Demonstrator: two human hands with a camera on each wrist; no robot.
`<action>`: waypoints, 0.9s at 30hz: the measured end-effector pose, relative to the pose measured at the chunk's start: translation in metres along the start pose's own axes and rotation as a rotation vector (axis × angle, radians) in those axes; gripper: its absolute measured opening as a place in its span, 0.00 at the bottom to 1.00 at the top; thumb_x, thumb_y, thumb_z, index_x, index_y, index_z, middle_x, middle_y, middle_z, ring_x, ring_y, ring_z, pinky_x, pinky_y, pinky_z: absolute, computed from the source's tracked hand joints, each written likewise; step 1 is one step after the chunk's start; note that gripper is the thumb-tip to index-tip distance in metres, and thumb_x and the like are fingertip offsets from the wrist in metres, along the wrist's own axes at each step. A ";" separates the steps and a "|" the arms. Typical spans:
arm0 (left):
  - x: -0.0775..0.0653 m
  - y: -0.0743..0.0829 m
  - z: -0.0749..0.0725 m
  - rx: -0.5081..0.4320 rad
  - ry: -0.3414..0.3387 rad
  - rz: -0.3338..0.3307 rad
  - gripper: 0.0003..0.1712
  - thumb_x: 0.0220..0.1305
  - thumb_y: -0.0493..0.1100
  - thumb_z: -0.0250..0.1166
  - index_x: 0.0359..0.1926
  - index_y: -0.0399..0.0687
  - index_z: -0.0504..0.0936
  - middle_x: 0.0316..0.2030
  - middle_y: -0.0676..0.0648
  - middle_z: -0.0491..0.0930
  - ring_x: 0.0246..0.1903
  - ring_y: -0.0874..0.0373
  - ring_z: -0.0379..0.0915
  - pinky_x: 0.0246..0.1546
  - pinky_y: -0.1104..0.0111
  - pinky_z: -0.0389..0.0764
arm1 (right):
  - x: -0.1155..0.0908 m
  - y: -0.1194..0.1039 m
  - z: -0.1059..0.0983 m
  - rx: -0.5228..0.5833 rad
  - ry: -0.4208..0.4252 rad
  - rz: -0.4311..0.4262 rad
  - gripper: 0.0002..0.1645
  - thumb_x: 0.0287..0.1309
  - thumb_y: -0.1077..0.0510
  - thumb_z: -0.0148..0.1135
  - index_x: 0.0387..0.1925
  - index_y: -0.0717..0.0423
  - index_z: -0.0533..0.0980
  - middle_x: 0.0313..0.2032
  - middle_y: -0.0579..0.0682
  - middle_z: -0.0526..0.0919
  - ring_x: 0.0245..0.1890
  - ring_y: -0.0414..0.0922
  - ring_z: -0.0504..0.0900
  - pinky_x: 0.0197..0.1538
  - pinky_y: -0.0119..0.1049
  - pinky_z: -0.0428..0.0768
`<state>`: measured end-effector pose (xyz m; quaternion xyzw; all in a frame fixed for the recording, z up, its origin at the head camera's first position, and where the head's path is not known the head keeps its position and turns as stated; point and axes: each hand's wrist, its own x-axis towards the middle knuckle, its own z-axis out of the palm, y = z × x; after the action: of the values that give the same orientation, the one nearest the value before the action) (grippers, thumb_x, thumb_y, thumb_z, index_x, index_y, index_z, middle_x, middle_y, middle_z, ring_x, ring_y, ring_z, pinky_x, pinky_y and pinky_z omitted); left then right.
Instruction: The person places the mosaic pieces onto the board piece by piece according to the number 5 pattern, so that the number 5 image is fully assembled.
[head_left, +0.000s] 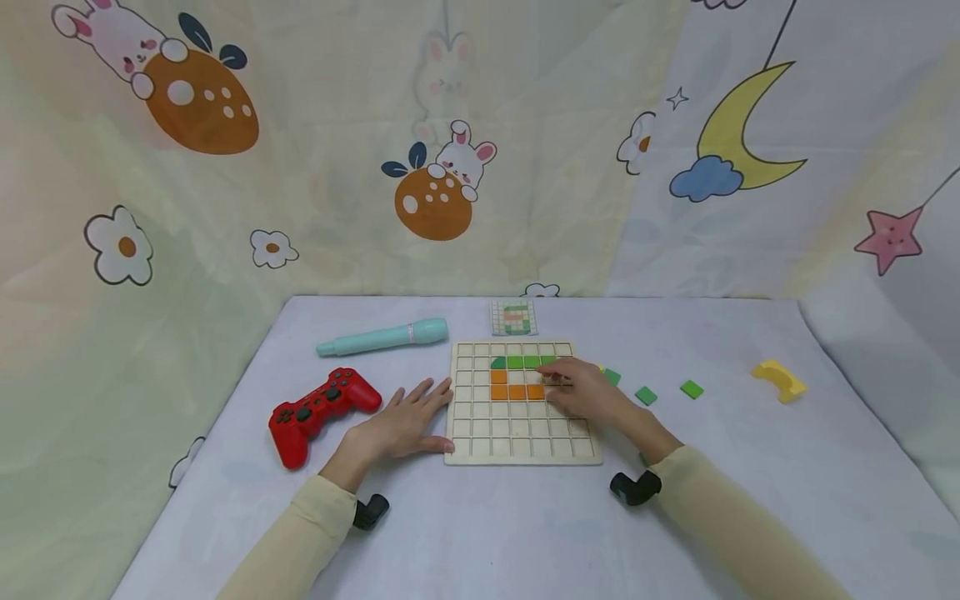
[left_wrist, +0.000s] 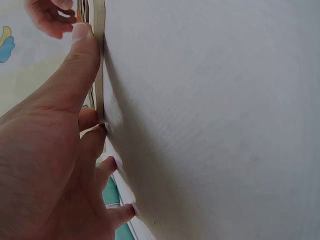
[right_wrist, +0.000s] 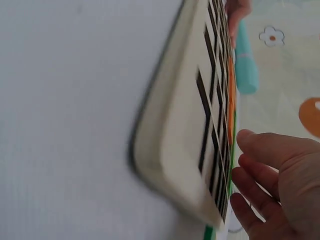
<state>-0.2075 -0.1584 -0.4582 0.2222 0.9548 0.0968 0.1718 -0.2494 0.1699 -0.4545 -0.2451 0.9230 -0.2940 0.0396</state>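
A pale wooden grid board (head_left: 487,446) lies mid-table, bearing a row of green tiles (head_left: 524,362) and an L of orange tiles (head_left: 517,392). Along its left side, my left hand (head_left: 401,423) rests with fingers spread, the thumb touching the edge near the lower corner. In the left wrist view, that thumb (left_wrist: 80,60) lies against the board's rim. Over the board's right half is my right hand (head_left: 588,390), fingertips just beside the green and orange tiles. The right wrist view shows its thumb (right_wrist: 262,145) and fingers loosely bent and apart, with no tile visible between them.
A small pattern card (head_left: 513,317) lies behind the board. Loose green tiles (head_left: 692,389) are scattered to the right, partly behind my right hand, with a yellow curved piece (head_left: 780,381) farther out. A red game controller (head_left: 322,412) and a teal microphone-shaped stick (head_left: 382,337) lie left.
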 end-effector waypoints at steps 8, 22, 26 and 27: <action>0.001 -0.001 0.001 0.011 0.004 0.001 0.53 0.57 0.68 0.62 0.76 0.57 0.50 0.78 0.54 0.43 0.77 0.48 0.36 0.73 0.42 0.44 | -0.012 0.030 -0.039 -0.104 0.058 0.114 0.25 0.60 0.60 0.64 0.60 0.54 0.75 0.53 0.54 0.80 0.52 0.52 0.77 0.57 0.52 0.77; -0.001 0.000 -0.002 -0.006 -0.014 0.001 0.54 0.57 0.70 0.62 0.76 0.57 0.50 0.78 0.54 0.42 0.77 0.49 0.35 0.73 0.43 0.43 | -0.010 0.050 -0.054 -0.176 0.058 0.032 0.21 0.58 0.65 0.64 0.54 0.62 0.78 0.49 0.59 0.83 0.47 0.56 0.80 0.52 0.53 0.78; -0.001 0.000 -0.003 -0.010 -0.014 0.009 0.54 0.57 0.70 0.61 0.76 0.57 0.50 0.78 0.54 0.42 0.77 0.49 0.35 0.73 0.42 0.43 | -0.006 0.054 -0.046 -0.168 0.017 0.085 0.20 0.59 0.65 0.63 0.54 0.62 0.78 0.48 0.58 0.83 0.48 0.55 0.80 0.53 0.53 0.78; -0.001 0.000 -0.002 -0.009 -0.010 0.012 0.54 0.57 0.70 0.61 0.76 0.57 0.50 0.78 0.54 0.42 0.77 0.48 0.35 0.73 0.42 0.43 | -0.005 0.055 -0.045 -0.164 0.011 0.096 0.20 0.59 0.65 0.63 0.53 0.62 0.78 0.48 0.58 0.83 0.48 0.54 0.80 0.53 0.52 0.78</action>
<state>-0.2072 -0.1593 -0.4555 0.2276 0.9522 0.1010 0.1771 -0.2779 0.2343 -0.4489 -0.2012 0.9549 -0.2168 0.0284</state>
